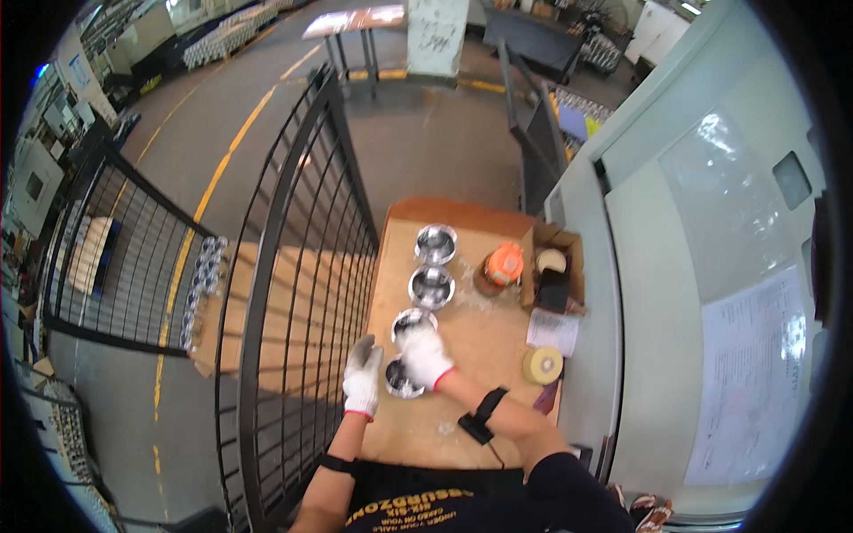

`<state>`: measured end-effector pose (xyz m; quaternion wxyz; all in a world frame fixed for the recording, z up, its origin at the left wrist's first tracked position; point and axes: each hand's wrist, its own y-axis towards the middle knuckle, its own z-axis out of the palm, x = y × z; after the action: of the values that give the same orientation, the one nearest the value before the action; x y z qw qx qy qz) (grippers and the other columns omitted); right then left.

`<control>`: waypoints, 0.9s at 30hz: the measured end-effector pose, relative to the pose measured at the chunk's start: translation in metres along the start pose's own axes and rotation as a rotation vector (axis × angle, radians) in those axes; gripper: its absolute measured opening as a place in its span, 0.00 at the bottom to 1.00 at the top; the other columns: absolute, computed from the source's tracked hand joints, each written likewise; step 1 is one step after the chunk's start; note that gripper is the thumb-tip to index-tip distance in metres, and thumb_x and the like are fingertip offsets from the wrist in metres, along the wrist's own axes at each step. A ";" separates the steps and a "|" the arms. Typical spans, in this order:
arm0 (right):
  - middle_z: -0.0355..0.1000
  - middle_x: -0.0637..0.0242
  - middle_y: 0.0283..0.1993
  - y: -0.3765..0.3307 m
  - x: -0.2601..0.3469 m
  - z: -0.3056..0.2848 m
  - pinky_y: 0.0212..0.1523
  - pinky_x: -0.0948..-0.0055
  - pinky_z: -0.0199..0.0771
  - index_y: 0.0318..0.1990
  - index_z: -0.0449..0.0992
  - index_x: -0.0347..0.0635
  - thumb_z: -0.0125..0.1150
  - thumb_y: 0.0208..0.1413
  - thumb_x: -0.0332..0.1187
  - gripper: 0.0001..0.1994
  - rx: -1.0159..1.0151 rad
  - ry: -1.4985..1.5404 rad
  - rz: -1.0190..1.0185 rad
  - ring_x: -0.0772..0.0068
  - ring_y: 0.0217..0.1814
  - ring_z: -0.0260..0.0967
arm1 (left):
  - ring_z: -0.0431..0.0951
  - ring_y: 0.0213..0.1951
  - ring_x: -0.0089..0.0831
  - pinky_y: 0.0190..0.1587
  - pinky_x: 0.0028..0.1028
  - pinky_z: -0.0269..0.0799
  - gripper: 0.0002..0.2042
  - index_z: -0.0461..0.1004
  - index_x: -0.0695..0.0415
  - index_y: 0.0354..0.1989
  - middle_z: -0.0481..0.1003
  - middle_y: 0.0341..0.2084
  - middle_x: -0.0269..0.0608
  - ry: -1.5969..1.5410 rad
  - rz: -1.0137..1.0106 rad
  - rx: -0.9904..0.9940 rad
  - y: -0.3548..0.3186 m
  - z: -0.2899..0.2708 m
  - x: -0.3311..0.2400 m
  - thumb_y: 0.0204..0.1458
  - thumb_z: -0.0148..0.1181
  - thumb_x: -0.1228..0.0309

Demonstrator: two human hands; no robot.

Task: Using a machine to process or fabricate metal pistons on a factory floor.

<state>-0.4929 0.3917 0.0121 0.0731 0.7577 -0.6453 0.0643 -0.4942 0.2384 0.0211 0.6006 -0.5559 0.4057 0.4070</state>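
Four shiny metal bowls stand in a row on the tan board tabletop: the farthest bowl, a second bowl, a third bowl and the nearest bowl. My right hand, in a white glove with a red cuff, reaches over the near side of the third bowl. Its fingers blur into the bright metal, so their grip is unclear. Partly under that hand lies the nearest bowl. Left of it, my gloved left hand is raised with thumb and fingers apart, holding nothing.
An orange-lidded jar stands beside an open cardboard box. Below them are a paper sheet and a roll of tape. Black wire fencing borders the table's left; a pale machine cabinet rises on the right.
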 end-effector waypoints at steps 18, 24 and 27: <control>0.73 0.47 0.42 -0.211 0.035 0.006 0.44 0.53 0.69 0.44 0.73 0.35 0.56 0.47 0.35 0.18 -0.126 0.183 0.392 0.47 0.43 0.70 | 0.77 0.45 0.47 0.54 0.42 0.68 0.19 0.72 0.54 0.50 0.77 0.41 0.50 1.728 0.974 0.575 0.160 0.177 -0.061 0.46 0.56 0.70; 0.71 0.53 0.32 -0.253 0.037 0.002 0.38 0.53 0.69 0.37 0.73 0.40 0.58 0.44 0.34 0.12 -0.249 0.139 0.456 0.48 0.35 0.70 | 0.78 0.40 0.45 0.43 0.41 0.73 0.13 0.76 0.51 0.42 0.78 0.35 0.48 1.603 1.113 0.433 0.159 0.155 -0.044 0.47 0.54 0.71; 0.71 0.52 0.36 -0.272 0.043 -0.017 0.42 0.53 0.68 0.38 0.73 0.41 0.59 0.42 0.36 0.14 -0.086 0.177 0.540 0.47 0.41 0.68 | 0.79 0.32 0.43 0.34 0.41 0.75 0.06 0.77 0.53 0.28 0.77 0.28 0.50 1.587 1.150 0.361 0.113 0.147 -0.018 0.42 0.55 0.73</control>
<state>-0.2175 0.3961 0.0294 0.1416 0.5459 -0.8171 0.1197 -0.6014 0.3905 0.0077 -0.0577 -0.2862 0.9532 0.0788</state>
